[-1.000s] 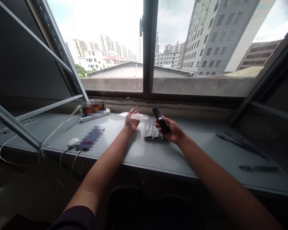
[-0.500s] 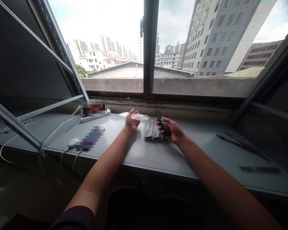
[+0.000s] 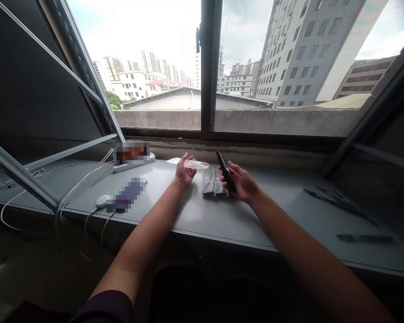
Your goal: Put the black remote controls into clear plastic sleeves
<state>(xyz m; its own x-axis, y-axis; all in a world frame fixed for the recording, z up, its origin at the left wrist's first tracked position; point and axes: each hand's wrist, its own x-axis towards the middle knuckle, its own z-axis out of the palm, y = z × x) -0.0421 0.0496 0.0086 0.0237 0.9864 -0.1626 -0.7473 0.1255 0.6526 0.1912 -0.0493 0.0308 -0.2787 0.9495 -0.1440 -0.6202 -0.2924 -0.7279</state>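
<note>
In my right hand (image 3: 240,181) is a black remote control (image 3: 226,171), tilted so that its smooth side or edge faces me and its buttons are out of sight. My left hand (image 3: 186,170) is closed on a clear plastic sleeve (image 3: 197,164), which sticks out on both sides of the fingers. Between the hands, a pair of plastic-wrapped packets (image 3: 212,181) lies on the grey table (image 3: 202,220). The remote's lower end hangs over the right packet. What the packets contain is not clear.
A power strip (image 3: 134,165) with a blurred-out item stands at the back left. In front of it lie a blurred-out device (image 3: 126,195), a white round charger (image 3: 103,201) and white cables (image 3: 70,193). Dark cables (image 3: 340,202) and a pen-like object (image 3: 365,237) lie at the right.
The remote has turned in my right hand: its button face showed before, and now a smooth dark side shows. My left hand and the sleeve have barely moved.
</note>
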